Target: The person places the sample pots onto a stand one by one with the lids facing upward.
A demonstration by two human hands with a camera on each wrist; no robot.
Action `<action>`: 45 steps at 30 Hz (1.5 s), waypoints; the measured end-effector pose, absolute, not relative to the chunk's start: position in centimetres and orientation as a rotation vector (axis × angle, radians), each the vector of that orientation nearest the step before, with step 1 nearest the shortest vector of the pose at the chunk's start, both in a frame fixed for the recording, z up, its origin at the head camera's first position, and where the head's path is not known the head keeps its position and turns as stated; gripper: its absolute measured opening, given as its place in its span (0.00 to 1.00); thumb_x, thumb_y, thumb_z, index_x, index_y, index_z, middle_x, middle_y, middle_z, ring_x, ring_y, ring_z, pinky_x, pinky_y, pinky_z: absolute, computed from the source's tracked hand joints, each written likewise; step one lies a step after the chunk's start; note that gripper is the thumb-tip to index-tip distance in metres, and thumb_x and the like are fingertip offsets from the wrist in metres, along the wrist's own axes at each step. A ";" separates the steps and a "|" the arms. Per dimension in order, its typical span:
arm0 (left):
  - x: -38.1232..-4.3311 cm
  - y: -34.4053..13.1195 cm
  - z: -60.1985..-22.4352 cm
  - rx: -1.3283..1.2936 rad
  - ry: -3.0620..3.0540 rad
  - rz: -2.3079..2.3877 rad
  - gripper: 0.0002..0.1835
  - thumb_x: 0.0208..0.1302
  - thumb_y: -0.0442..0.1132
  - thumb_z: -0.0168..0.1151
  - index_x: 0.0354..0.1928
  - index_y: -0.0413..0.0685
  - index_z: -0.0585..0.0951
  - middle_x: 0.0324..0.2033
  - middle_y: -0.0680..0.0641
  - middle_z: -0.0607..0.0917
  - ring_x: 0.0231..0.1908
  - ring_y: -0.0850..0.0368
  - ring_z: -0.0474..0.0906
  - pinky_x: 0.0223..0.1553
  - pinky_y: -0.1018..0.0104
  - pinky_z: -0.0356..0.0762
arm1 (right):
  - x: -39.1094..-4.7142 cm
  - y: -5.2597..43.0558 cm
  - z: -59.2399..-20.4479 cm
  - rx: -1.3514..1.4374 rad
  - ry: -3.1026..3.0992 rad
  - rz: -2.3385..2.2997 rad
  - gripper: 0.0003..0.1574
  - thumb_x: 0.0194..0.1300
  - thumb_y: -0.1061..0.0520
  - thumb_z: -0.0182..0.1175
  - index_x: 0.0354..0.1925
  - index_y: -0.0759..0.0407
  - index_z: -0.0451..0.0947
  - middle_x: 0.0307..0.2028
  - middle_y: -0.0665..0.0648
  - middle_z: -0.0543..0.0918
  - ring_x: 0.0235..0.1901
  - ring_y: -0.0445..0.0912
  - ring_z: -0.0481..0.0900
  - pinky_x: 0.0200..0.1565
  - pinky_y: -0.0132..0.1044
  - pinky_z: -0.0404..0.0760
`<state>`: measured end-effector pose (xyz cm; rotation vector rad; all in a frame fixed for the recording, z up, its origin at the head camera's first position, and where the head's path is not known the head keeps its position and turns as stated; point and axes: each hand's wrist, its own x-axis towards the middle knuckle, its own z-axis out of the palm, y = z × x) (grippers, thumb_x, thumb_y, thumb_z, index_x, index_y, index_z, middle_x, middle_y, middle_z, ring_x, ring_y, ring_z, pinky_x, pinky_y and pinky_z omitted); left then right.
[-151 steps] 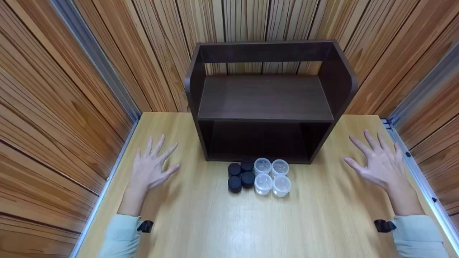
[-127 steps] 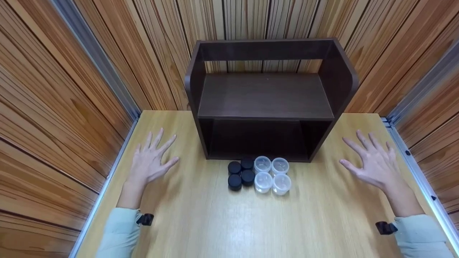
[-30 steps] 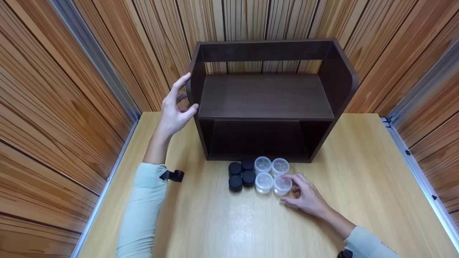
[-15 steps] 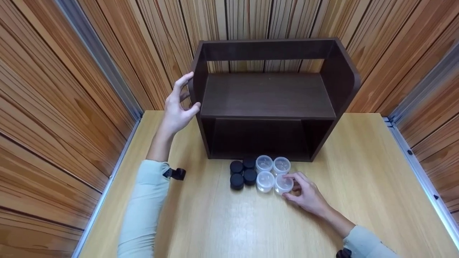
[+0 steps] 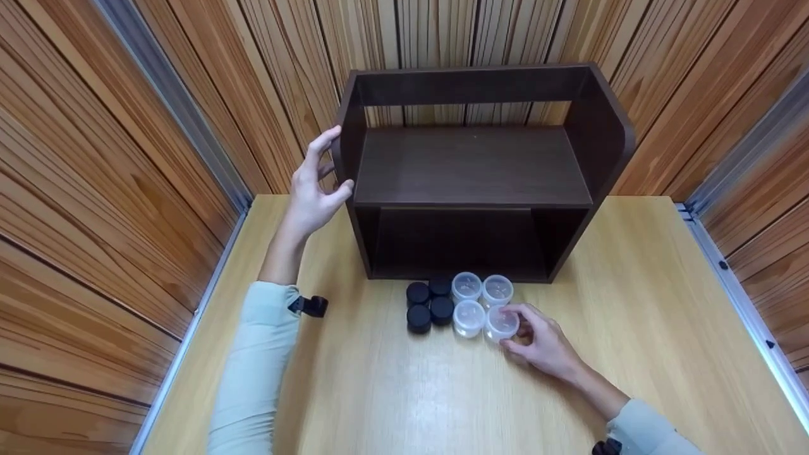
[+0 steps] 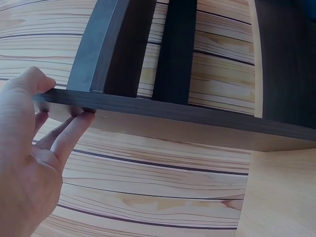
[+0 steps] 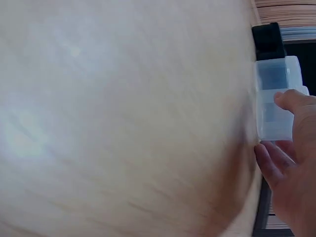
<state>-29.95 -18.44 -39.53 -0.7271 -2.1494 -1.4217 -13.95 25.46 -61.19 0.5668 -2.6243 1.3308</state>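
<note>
My left hand grips the front edge of the dark brown shelf's left side panel. In the left wrist view the thumb lies on one face of the panel and the fingers on the other. My right hand pinches a clear plastic cup, the front right one of a small cluster on the table. Its thumb and fingertips sit at opposite sides of that cup in the right wrist view. Beside it stand more clear cups, and left of these, several black round containers.
The shelf has an upper board and a dark lower compartment, with the cluster close before its front edge. Wood-patterned walls enclose the light wooden table at the back and both sides, with metal rails along the sides.
From open at both table sides, my left hand has moved to the shelf's side panel and my right to the front right clear cup. The right thumb has closed in on the cup.
</note>
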 end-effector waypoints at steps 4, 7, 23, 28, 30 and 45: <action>-29.9 -18.4 -39.5 -0.729 -2.154 -1.438 0.42 0.67 0.26 0.67 0.83 0.43 0.67 0.82 0.38 0.73 0.81 0.44 0.74 0.77 0.38 0.81 | -13.9 25.5 -60.1 0.608 -2.584 1.309 0.38 0.55 0.71 0.83 0.63 0.61 0.84 0.52 0.60 0.92 0.45 0.38 0.89 0.44 0.39 0.95; -29.8 -18.4 -39.5 -0.730 -2.159 -1.438 0.42 0.67 0.25 0.67 0.83 0.43 0.66 0.82 0.38 0.73 0.81 0.44 0.74 0.78 0.38 0.80 | -14.0 25.6 -58.9 0.607 -2.596 1.322 0.38 0.55 0.72 0.82 0.64 0.61 0.84 0.55 0.61 0.91 0.50 0.39 0.89 0.46 0.43 0.96; -29.7 -18.3 -39.3 -0.726 -2.146 -1.440 0.43 0.66 0.26 0.66 0.83 0.43 0.66 0.83 0.38 0.72 0.82 0.43 0.72 0.77 0.37 0.81 | -15.1 26.1 -52.2 0.687 -2.588 1.282 0.38 0.58 0.70 0.82 0.66 0.56 0.85 0.60 0.59 0.90 0.56 0.34 0.83 0.47 0.38 0.95; -29.5 -18.3 -39.5 -0.708 -2.157 -1.440 0.43 0.66 0.26 0.67 0.83 0.44 0.67 0.84 0.39 0.72 0.83 0.43 0.71 0.77 0.35 0.80 | -15.4 26.2 -50.1 0.740 -2.574 1.266 0.39 0.58 0.71 0.82 0.66 0.56 0.85 0.61 0.60 0.90 0.56 0.35 0.85 0.48 0.34 0.94; -29.4 -18.2 -39.6 -0.703 -2.163 -1.439 0.43 0.66 0.26 0.67 0.83 0.44 0.67 0.84 0.39 0.72 0.83 0.43 0.70 0.77 0.35 0.80 | -15.5 26.3 -49.2 0.758 -2.570 1.264 0.39 0.58 0.71 0.82 0.67 0.56 0.85 0.61 0.60 0.90 0.57 0.34 0.85 0.49 0.31 0.93; -29.6 -18.5 -39.4 -0.712 -2.165 -1.427 0.42 0.68 0.26 0.67 0.83 0.44 0.67 0.83 0.38 0.72 0.81 0.44 0.73 0.77 0.38 0.80 | -17.0 25.0 -43.4 0.862 -2.466 1.324 0.39 0.60 0.72 0.80 0.68 0.58 0.85 0.60 0.62 0.90 0.54 0.33 0.85 0.48 0.28 0.92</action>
